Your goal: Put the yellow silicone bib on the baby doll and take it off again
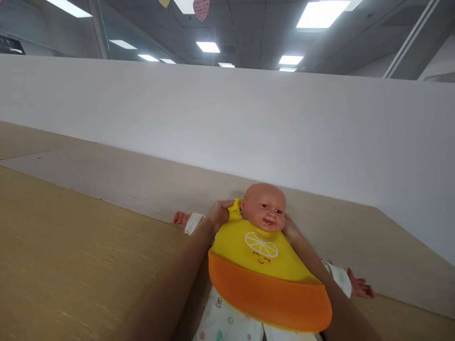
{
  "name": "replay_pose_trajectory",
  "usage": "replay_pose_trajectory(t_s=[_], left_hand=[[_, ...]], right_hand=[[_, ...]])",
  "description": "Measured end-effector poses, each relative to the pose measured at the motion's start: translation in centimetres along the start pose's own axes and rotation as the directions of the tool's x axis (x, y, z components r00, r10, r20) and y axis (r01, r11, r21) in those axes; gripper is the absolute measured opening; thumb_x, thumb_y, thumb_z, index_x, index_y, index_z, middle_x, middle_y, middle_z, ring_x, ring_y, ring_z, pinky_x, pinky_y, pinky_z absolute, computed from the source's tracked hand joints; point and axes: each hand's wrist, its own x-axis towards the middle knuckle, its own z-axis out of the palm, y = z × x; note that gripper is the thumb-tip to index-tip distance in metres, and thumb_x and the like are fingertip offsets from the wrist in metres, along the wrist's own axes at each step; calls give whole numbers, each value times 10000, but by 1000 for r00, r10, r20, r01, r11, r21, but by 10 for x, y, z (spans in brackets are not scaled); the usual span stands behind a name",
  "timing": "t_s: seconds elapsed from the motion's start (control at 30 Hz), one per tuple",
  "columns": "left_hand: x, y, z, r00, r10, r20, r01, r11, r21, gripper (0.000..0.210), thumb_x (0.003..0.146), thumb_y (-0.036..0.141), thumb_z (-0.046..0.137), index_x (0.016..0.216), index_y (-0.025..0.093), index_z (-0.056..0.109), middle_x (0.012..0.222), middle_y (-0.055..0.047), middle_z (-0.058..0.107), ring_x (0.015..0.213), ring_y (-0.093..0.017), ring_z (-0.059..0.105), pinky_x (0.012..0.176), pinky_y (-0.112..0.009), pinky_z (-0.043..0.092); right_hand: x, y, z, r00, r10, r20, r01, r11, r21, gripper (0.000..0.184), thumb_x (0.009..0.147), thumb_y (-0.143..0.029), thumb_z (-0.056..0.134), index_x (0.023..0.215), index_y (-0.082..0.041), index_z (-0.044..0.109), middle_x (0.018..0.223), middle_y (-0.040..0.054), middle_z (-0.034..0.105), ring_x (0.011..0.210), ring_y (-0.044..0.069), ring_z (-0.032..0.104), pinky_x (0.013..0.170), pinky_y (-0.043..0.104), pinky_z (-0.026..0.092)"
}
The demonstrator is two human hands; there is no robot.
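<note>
A bald baby doll [265,203] lies face up in a white patterned outfit [227,317], its arms spread to both sides. Over its chest lies a yellow bib [234,246] with a citrus-slice print and an orange pocket [266,293] at the bottom. My left hand [219,214] grips the bib's neck strap at the left of the doll's head, thumb on top. On the other side, my right hand [291,229] is beside the doll's cheek and neck. Its fingers are mostly hidden behind the head, so what they hold does not show.
Beneath the doll is a tan surface [71,246] with a paler strip [106,166] along the back. A white partition [213,118] rises behind it, with glass above. The doll's hands [359,285] stick out past my forearms.
</note>
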Motion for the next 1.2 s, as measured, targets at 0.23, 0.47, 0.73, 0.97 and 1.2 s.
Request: replay_pose_trajectory(t_s=[0.23, 0.47, 0.73, 0.97, 1.2], left_hand=[[1, 1, 2, 993, 11, -116, 10, 984, 176, 234, 653, 309, 701, 783, 115, 681, 691, -81, 700, 704, -214, 659, 719, -318, 483], [1, 3, -2, 970, 151, -193, -87, 949, 304, 232, 617, 316, 751, 682, 108, 671, 612, -42, 656, 564, -145, 582, 614, -276, 446], [0, 3, -1, 969, 126, -215, -56, 950, 306, 240, 590, 307, 754, 683, 101, 675, 651, -52, 668, 604, -157, 595, 617, -278, 437], [0, 3, -2, 952, 181, -248, -82, 928, 363, 232, 600, 327, 765, 620, 144, 624, 576, -6, 624, 536, -133, 557, 547, -258, 399], [-7, 7, -4, 963, 154, -223, -71, 937, 341, 394, 531, 440, 849, 626, 124, 632, 557, -12, 612, 497, -113, 540, 526, -250, 393]], right_hand=[[-6, -3, 8, 995, 96, -10, -95, 994, 62, 230, 539, -351, 776, 685, -197, 685, 810, 75, 748, 1003, 333, 664, 917, 476, 498], [-4, -2, 5, 998, 56, -5, -56, 998, 38, 208, 533, -281, 784, 708, -206, 700, 789, 60, 748, 981, 333, 671, 911, 478, 499], [-3, -1, 2, 997, 70, -20, -69, 995, 75, 236, 517, -280, 796, 713, -196, 695, 783, 59, 748, 923, 326, 685, 865, 472, 522], [-4, -2, 6, 997, 73, -30, -70, 993, 95, 220, 523, -257, 778, 720, -198, 700, 790, 66, 747, 943, 328, 680, 871, 471, 517], [-6, -3, 8, 996, 85, -31, -82, 992, 97, 255, 510, -243, 779, 750, -201, 703, 808, 58, 747, 975, 330, 669, 888, 468, 511]])
